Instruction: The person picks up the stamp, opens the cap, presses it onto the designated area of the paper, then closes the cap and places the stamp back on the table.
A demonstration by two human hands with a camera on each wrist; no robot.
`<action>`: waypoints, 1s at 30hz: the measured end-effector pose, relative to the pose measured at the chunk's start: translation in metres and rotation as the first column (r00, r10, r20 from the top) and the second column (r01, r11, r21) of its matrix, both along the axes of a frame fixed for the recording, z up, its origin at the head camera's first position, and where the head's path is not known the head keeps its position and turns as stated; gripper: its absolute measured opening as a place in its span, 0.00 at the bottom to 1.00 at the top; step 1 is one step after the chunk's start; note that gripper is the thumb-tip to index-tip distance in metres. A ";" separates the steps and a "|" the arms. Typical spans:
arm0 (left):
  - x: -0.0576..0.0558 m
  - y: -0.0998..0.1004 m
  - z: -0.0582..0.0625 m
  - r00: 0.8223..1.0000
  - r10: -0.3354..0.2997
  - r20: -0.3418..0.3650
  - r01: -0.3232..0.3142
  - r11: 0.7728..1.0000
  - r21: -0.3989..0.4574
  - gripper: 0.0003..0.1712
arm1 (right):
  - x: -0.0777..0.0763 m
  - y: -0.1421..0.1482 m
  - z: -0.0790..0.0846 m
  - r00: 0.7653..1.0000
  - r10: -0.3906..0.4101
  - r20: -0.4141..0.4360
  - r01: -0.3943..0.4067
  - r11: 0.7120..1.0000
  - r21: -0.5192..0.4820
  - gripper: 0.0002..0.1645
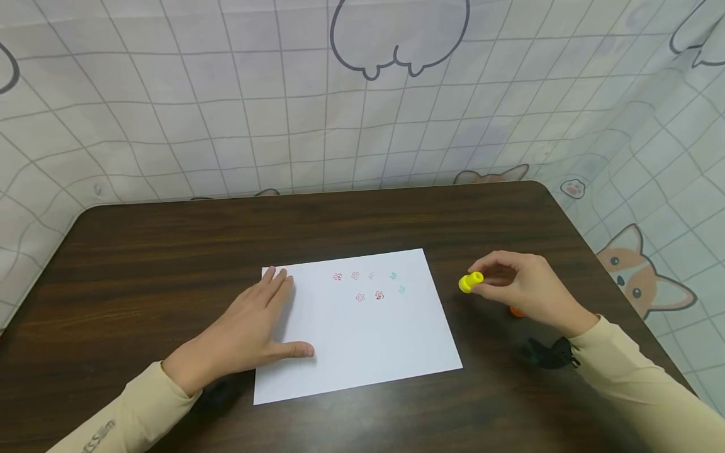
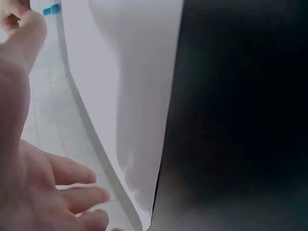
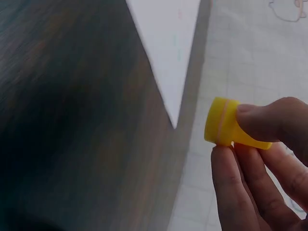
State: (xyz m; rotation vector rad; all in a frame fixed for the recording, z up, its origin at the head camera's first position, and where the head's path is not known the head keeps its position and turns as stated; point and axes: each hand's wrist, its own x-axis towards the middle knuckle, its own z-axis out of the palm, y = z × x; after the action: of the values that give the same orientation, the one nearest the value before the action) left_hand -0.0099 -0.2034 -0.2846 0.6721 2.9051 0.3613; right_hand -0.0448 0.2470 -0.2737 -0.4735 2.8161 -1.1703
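Observation:
A white sheet of paper (image 1: 351,346) lies on the table with several small red, pink and teal stamped prints (image 1: 379,295) on its upper half. My left hand (image 1: 249,330) rests across the sheet's left edge, fingers straight and thumb spread out. Off the sheet's right side, my right hand (image 1: 523,286) pinches a small yellow stamp (image 1: 470,282) between thumb and fingers. That yellow stamp (image 3: 219,121) is tilted on its side in the right wrist view, its wide end pointing away from the palm. Under the right hand, an orange object (image 1: 517,311) shows only in part.
The dark wooden table (image 1: 170,251) has a rounded far edge. White grid-patterned cloth (image 1: 255,107) with cartoon dogs hangs behind and to the right. A black item (image 1: 549,353) is by the right wrist. A small blue object (image 2: 52,9) appears high in the left wrist view.

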 end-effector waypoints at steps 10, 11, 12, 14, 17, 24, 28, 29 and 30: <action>0.007 -0.001 -0.004 1.000 0.025 -0.002 -0.025 0.993 -0.116 0.78 | 0.003 0.017 -0.004 0.999 0.047 -0.027 -0.042 0.987 0.153 0.13; 0.007 -0.001 -0.005 1.000 0.024 -0.004 -0.024 0.992 -0.121 0.78 | 0.003 0.018 -0.004 0.998 0.054 -0.029 -0.048 0.986 0.161 0.13; 0.007 -0.001 -0.006 1.000 0.023 -0.005 -0.024 0.992 -0.123 0.78 | 0.003 0.019 -0.005 0.998 0.060 -0.032 -0.054 0.984 0.169 0.14; 0.008 -0.002 -0.007 1.000 0.019 -0.003 -0.019 0.992 -0.124 0.78 | 0.003 0.020 -0.006 0.997 0.075 -0.030 -0.068 0.981 0.180 0.14; 0.008 -0.003 -0.009 1.000 0.020 0.012 -0.018 0.993 -0.119 0.78 | 0.003 0.021 -0.008 0.996 0.091 -0.015 -0.087 0.977 0.196 0.14; 0.006 -0.003 -0.010 0.999 0.012 0.042 -0.007 0.992 -0.128 0.79 | 0.004 0.025 -0.009 0.992 0.122 -0.033 -0.110 0.963 0.245 0.15; 0.004 -0.002 -0.009 0.998 0.003 0.060 0.005 0.990 -0.137 0.79 | 0.005 0.027 -0.010 0.988 0.143 -0.053 -0.124 0.957 0.263 0.15; 0.004 -0.002 -0.009 0.998 0.003 0.064 0.006 0.990 -0.139 0.79 | 0.005 0.027 -0.011 0.988 0.146 -0.054 -0.127 0.955 0.268 0.15; 0.003 -0.001 -0.008 0.998 0.001 0.067 0.008 0.990 -0.140 0.80 | 0.005 0.027 -0.011 0.987 0.153 -0.054 -0.133 0.953 0.271 0.15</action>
State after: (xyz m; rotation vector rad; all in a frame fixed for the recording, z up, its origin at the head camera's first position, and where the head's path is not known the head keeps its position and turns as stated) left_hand -0.0064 -0.2045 -0.2928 0.6305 2.8324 0.1730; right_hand -0.0398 0.2739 -0.2845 -0.6970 2.8824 -0.7473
